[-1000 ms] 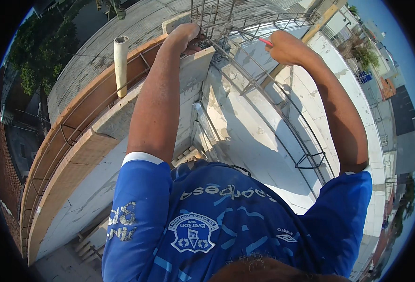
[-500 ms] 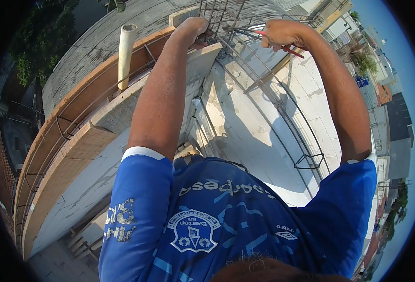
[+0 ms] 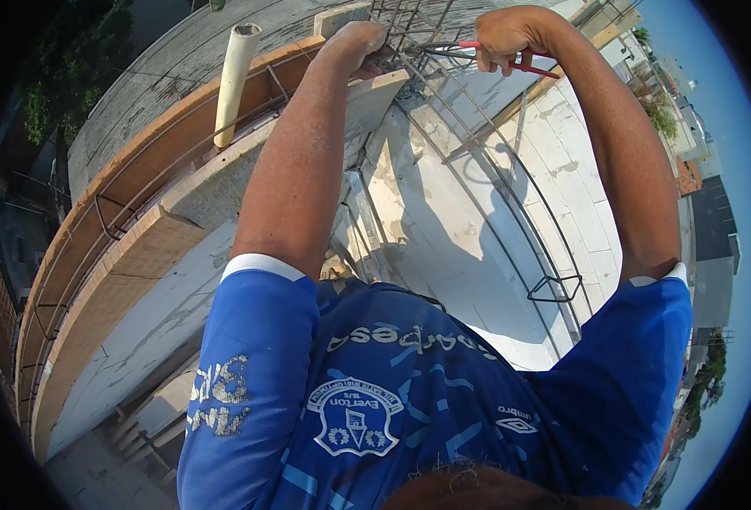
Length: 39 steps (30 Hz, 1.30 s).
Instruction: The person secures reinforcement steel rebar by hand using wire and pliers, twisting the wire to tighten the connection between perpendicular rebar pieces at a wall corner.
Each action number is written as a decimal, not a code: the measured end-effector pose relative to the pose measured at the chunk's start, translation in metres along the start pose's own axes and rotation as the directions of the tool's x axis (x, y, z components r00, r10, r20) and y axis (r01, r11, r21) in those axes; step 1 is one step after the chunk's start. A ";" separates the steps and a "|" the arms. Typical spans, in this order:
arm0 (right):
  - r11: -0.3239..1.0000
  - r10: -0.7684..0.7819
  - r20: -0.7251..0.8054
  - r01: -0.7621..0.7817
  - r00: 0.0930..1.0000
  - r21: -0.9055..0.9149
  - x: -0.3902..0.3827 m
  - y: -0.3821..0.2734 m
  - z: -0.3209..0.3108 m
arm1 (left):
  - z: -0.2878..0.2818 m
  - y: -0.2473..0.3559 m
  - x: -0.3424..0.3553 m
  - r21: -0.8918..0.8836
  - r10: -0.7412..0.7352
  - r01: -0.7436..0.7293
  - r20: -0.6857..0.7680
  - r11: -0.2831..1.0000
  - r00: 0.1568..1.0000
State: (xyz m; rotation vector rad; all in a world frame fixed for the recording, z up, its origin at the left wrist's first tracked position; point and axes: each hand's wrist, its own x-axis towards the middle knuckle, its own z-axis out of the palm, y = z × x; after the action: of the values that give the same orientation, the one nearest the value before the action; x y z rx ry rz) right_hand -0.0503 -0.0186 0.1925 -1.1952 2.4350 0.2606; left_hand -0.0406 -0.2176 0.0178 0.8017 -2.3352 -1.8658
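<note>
My right hand [image 3: 511, 38] is closed around red-handled pliers [image 3: 539, 70], one handle passing below the fingers. Their dark jaws point left into the steel bars where the reinforcement cages meet. My left hand [image 3: 360, 44] is beside that joint, its fingers curled in close to the steel; what they pinch is hidden. Vertical rebar [image 3: 408, 21] rises just beyond both hands. From the joint a long rebar cage [image 3: 511, 191] with square stirrups runs toward me on the right.
On the left, wooden formwork boards [image 3: 133, 255] enclose more rebar, and a pale plastic pipe [image 3: 236, 85] stands upright in them. A pale block wall [image 3: 562, 161] lies beyond the cage at right. Corrugated roofing [image 3: 159, 98] spreads behind the formwork.
Both hands sit slightly higher in the view, which has shifted a little. The pliers have tilted somewhat, and their jaws stay at the rebar joint.
</note>
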 end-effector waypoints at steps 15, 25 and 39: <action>0.998 -0.008 0.004 0.008 1.000 -0.064 -0.008 -0.009 0.001 | -0.002 -0.003 0.001 -0.011 0.049 -0.049 0.012 0.999 0.999; 0.969 -0.058 -0.073 0.039 0.996 -0.244 -0.014 -0.019 0.003 | -0.002 -0.006 0.006 0.002 0.060 -0.060 0.003 0.998 0.998; 0.890 -0.013 -0.179 -0.070 0.984 -0.451 0.027 0.019 0.032 | -0.008 0.001 -0.018 0.024 0.128 -0.127 -0.011 0.992 0.992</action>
State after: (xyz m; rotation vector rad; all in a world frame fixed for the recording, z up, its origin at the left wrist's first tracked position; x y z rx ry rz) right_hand -0.0707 -0.0150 0.1514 -1.4242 2.6332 0.8075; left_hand -0.0228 -0.2176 0.0256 0.6468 -2.3443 -1.7815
